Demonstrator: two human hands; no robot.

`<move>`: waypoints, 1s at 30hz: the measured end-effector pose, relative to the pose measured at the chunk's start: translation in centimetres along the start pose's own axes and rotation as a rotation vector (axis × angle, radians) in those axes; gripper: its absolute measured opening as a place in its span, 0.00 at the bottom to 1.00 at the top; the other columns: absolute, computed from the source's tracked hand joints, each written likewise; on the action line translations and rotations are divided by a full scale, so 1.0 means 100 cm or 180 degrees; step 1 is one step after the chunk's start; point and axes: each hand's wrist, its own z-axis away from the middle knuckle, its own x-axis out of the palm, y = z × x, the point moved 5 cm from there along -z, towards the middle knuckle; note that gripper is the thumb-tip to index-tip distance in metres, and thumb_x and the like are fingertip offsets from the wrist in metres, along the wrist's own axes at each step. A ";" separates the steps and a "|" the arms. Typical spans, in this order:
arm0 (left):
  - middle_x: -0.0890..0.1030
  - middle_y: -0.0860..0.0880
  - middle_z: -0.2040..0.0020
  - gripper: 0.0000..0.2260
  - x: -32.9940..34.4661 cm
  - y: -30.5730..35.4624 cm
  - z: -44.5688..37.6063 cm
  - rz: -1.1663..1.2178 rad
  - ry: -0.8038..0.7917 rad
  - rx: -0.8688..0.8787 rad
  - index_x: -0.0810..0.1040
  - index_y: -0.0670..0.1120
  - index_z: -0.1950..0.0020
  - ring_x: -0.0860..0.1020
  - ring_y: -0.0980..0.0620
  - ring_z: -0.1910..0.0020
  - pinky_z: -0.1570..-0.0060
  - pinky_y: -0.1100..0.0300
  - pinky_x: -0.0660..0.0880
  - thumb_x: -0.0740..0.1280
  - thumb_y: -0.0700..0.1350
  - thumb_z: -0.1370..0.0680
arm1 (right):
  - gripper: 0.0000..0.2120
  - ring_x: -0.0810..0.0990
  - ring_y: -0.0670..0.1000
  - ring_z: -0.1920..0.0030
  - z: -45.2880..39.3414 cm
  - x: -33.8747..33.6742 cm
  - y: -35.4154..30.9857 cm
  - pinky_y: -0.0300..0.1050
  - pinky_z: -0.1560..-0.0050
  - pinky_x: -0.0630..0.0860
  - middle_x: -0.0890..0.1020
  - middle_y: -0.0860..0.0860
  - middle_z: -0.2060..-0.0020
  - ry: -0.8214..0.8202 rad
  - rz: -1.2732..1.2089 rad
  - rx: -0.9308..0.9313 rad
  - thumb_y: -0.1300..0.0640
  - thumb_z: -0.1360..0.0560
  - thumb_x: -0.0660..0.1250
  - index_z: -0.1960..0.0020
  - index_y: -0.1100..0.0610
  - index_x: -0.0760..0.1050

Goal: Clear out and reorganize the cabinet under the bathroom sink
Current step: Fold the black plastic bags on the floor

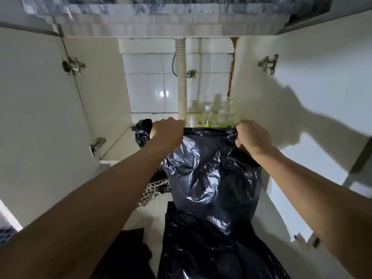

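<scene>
Both forearms reach forward and slightly inward toward the open cabinet (104,93) under the sink. The left hand (168,130) is clenched, knuckles up, around the left end of the top edge of a black garbage bag (213,178); the right hand (252,136) pinches the right end of that same edge, fingers curled over the bunched plastic. The edge is pulled taut between the two fists, level with the front edge of the cabinet floor, and the bag hangs down from it in shiny creases onto the tiled floor, between the forearms. A second crumpled black bag (143,131) sits on the cabinet floor just behind the left hand. Behind the taut edge, toward the back right corner of the cabinet floor, stand a clear bottle (208,115) and a pump bottle (227,113), beside the ribbed white drain hose (182,81).
</scene>
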 end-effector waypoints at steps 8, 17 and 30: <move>0.74 0.50 0.59 0.12 0.030 0.021 0.089 -0.0281 -0.1033 0.0649 0.75 0.47 0.41 0.76 0.49 0.57 0.59 0.59 0.73 0.65 0.44 0.24 | 0.05 0.80 0.60 0.55 0.056 0.028 0.017 0.44 0.62 0.72 0.74 0.54 0.66 -0.0652 0.0544 -0.0574 0.66 0.26 0.60 0.61 0.61 0.70; 0.78 0.42 0.40 0.24 0.184 0.107 0.210 0.0055 -0.2978 0.1460 0.73 0.43 0.33 0.79 0.42 0.43 0.54 0.53 0.74 0.71 0.43 0.28 | 0.10 0.78 0.56 0.58 0.187 0.160 0.087 0.44 0.63 0.72 0.75 0.52 0.57 -0.2408 0.0667 -0.0318 0.67 0.24 0.56 0.52 0.56 0.74; 0.70 0.39 0.33 0.32 0.239 0.125 0.289 0.0471 -0.3464 0.1115 0.53 0.44 0.23 0.74 0.38 0.37 0.43 0.48 0.73 0.64 0.46 0.24 | 0.24 0.68 0.57 0.32 0.266 0.249 0.121 0.53 0.33 0.67 0.69 0.54 0.32 -0.3096 0.1248 -0.0049 0.65 0.24 0.57 0.29 0.54 0.65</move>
